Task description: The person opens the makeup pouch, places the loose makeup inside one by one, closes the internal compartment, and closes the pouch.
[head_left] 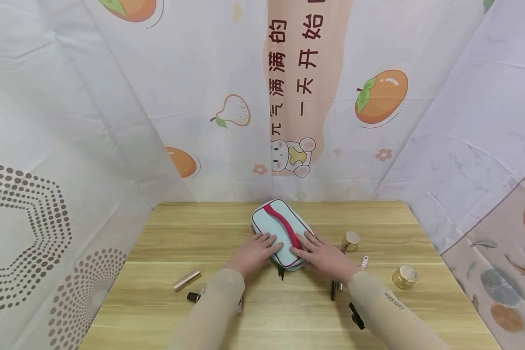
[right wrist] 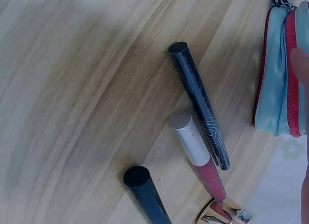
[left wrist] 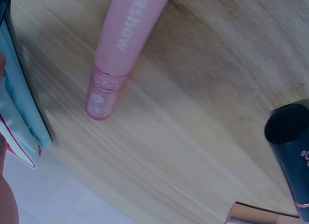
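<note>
A pale blue cosmetic bag (head_left: 269,226) with dark red piping lies on the wooden table, a red strap (head_left: 284,224) across its top. My left hand (head_left: 253,253) rests on its near left part, fingers straight. My right hand (head_left: 325,256) lies on the near right part, fingers spread. In the right wrist view a digit touches the bag's side by the red zipper (right wrist: 292,89). A black zipper pull (head_left: 281,272) hangs at the near end. Near my left wrist lies a pink tube (left wrist: 120,40); by my right wrist are a black pen-like tube (right wrist: 198,96) and a silver-capped red tube (right wrist: 193,139).
A gold tube (head_left: 187,280) and a black-capped item (head_left: 193,296) lie at the left. Two gold jars (head_left: 350,241) (head_left: 404,277) stand at the right. A black object (head_left: 356,317) sits beside my right forearm. Printed curtains (head_left: 227,155) hang behind the table.
</note>
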